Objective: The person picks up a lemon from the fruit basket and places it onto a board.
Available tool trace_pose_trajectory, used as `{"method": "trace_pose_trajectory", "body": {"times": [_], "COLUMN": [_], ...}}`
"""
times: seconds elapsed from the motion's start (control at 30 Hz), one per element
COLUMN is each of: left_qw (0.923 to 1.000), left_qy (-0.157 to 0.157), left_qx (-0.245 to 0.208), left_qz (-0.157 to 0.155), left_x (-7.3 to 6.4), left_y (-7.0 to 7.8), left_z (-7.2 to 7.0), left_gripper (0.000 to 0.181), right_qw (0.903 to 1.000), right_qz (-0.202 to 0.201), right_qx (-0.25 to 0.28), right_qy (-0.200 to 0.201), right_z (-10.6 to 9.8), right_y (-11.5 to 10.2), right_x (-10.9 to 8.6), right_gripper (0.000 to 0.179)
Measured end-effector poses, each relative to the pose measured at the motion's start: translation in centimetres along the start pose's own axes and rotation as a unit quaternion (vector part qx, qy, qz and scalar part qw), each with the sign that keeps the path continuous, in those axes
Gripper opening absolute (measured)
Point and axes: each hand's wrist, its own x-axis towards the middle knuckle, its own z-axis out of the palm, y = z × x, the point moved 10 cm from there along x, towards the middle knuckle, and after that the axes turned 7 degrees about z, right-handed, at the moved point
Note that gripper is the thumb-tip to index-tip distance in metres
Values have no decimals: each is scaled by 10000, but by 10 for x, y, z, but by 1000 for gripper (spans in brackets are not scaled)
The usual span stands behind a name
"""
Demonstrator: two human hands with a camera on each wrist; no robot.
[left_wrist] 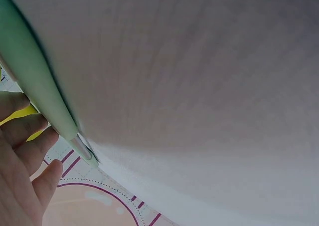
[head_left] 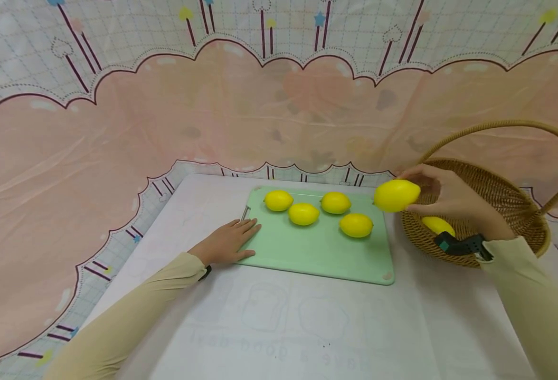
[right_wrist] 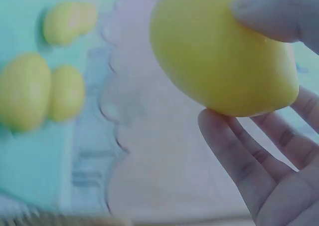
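My right hand point(head_left: 454, 195) pinches a yellow lemon point(head_left: 396, 196) between thumb and fingers, held up over the basket's left rim. In the right wrist view this lemon point(right_wrist: 219, 51) fills the upper right, the thumb on one side and fingertips on the other. On a light green cutting board point(head_left: 288, 256) lie several more lemons point(head_left: 303, 214) in a loose group. My left hand point(head_left: 228, 241) rests with fingers spread on the board's left edge. In the left wrist view its fingers lie along the green rim point(left_wrist: 40, 81).
A brown wicker basket point(head_left: 521, 221) with a tall arched handle point(head_left: 497, 124) stands right of the board. Inside it another lemon point(head_left: 438, 226) shows below my right hand. The white-covered table point(head_left: 279, 327) meets a pink patterned cloth point(head_left: 212, 121) behind.
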Motion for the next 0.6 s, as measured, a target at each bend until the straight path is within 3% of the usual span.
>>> {"method": "trace_pose_trajectory", "body": {"times": [0.2, 0.37, 0.6], "left_qw": [10000, 10000, 10000], "left_qy": [-20, -6, -17], "left_qx": [6, 4, -19], "left_qz": [-3, 17, -24], "left_x": [0, 0, 0], "left_y": [0, 0, -1], "left_z": [0, 0, 1], "left_gripper": [68, 68, 68], "right_qw": [9986, 9977, 9964], "right_qz": [-303, -273, -194], "right_qx": [-263, 38, 426], "right_qy": [-336, -613, -702], "right_z": [55, 99, 144], "right_y": [-7, 0, 5], "right_x": [19, 30, 36], "right_gripper": [50, 49, 50]}}
